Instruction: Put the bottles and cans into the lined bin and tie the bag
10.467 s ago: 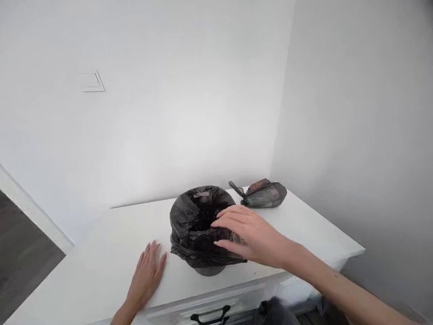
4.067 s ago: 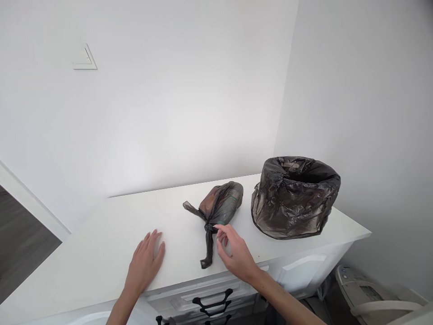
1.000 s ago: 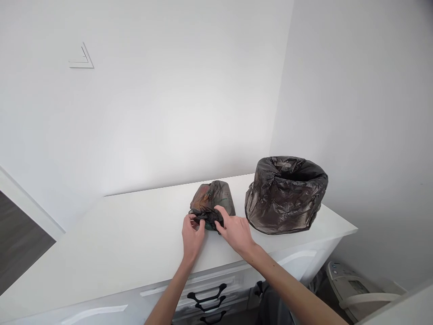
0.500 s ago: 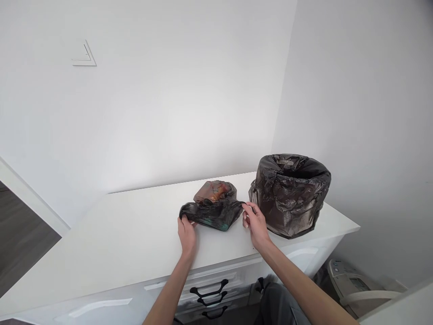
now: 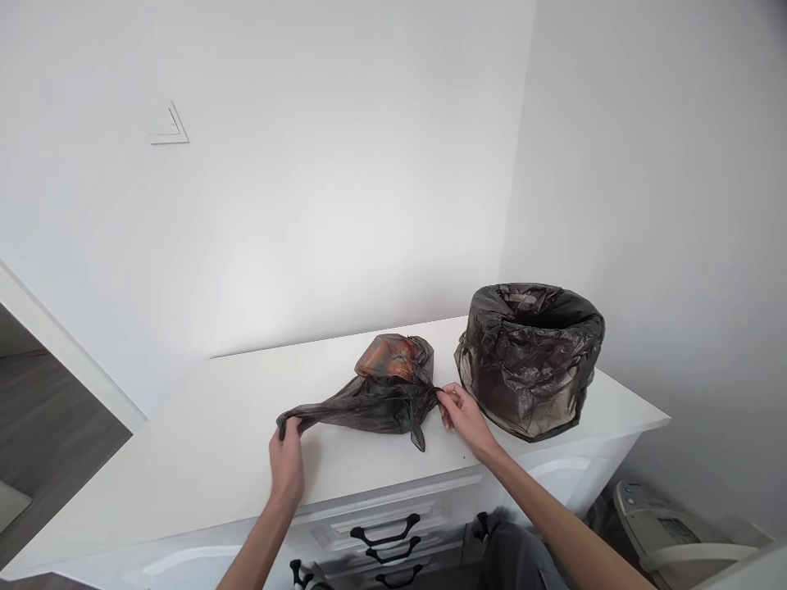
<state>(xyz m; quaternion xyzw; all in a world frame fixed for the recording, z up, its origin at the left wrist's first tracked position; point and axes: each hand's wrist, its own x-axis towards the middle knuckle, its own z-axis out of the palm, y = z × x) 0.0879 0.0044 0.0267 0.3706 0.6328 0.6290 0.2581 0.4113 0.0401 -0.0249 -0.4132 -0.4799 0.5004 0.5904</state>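
Note:
A thin black plastic bag lies on the white countertop, with orange and green contents showing through it. My left hand is closed on one stretched end, drawn out to the left. With fingertips pinched, my right hand grips the bag's right side. A loose flap of the plastic hangs toward the front between the hands. Just right of my right hand stands a bin covered by a black liner folded over its rim; its inside is dark.
The white countertop meets the wall at the back. Below its front edge are drawers with black handles. A pale appliance stands low at the right. A light switch is on the wall.
My left hand has moved left and toward me, stretching its end of the bag into a long strand. My right hand stays near the bag's right side. The view has shifted slightly.

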